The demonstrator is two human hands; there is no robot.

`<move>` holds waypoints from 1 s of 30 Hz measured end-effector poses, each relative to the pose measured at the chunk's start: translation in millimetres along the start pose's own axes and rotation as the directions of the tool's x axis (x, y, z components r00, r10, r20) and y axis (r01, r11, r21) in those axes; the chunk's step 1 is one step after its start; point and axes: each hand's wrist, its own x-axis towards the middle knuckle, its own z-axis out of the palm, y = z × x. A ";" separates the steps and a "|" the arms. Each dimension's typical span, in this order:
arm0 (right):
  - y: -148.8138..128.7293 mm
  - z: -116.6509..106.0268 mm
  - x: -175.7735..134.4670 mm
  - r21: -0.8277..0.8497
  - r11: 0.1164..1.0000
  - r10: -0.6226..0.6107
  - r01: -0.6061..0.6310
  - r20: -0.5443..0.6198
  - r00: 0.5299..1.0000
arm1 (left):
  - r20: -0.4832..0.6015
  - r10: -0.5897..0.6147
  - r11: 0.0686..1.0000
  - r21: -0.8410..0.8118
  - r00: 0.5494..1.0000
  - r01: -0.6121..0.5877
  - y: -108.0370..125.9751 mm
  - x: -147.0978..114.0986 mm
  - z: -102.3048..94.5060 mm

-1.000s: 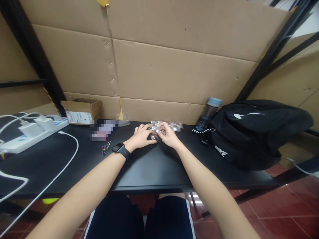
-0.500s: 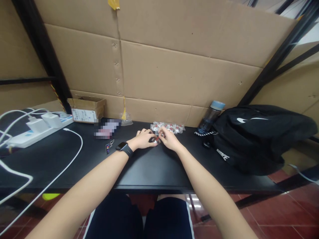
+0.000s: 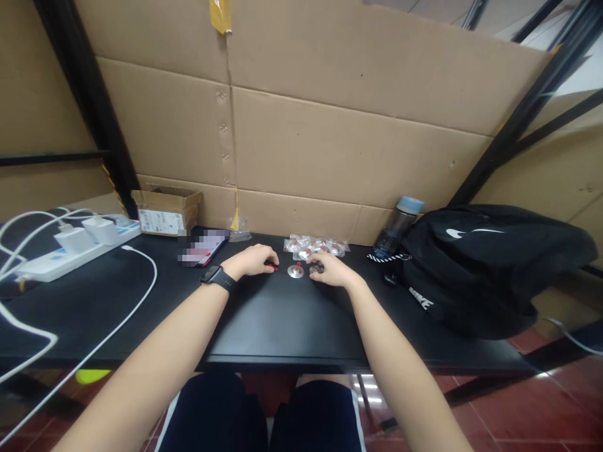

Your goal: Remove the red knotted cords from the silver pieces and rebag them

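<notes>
A round, silvery-clear disc [image 3: 296,271] with a small red loop at its top lies flat on the black table, between my two hands. To its left my left hand [image 3: 257,259], a dark watch on its wrist, has its fingers curled over a small red piece [image 3: 272,268] at the fingertips. On the other side, the fingers of my right hand [image 3: 333,270] close on a second round disc [image 3: 315,269], partly hidden by them. Just behind lie several small clear plastic packets [image 3: 335,247] with red parts inside.
A power strip [image 3: 51,262] with white plugs and cables lies left. An opened cardboard box [image 3: 167,210] and a phone [image 3: 210,248] stand and lie behind. At right are a bottle [image 3: 396,229], a striped strap [image 3: 386,257] and a black backpack [image 3: 490,270].
My hands have moved apart from the central disc, left hand leftward and right hand slightly rightward. The disc with its red loop now shows on the table. The keychain at left is now hidden.
</notes>
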 end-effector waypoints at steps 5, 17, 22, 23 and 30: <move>2.4 -8.5 -2.8 0.025 0.996 0.090 -0.090 0.014 0.996 | -0.025 -0.052 0.995 0.083 0.998 0.054 0.6 2.6 3.9; 13.0 -4.8 0.7 0.066 0.981 0.179 -0.184 0.072 0.981 | -0.069 -0.163 0.973 0.152 0.984 0.172 20.7 3.5 8.5; 15.3 -2.3 1.1 0.066 0.978 0.191 -0.196 0.076 0.979 | -0.061 -0.186 0.965 0.174 0.981 0.194 24.9 2.6 9.1; 15.3 -1.9 1.1 0.063 0.979 0.191 -0.196 0.073 0.979 | -0.059 -0.187 0.965 0.177 0.981 0.195 25.0 2.7 9.8; 12.2 -1.7 1.7 0.002 0.987 0.158 -0.158 0.040 0.987 | -0.077 -0.140 0.968 0.200 0.987 0.153 20.4 4.6 20.5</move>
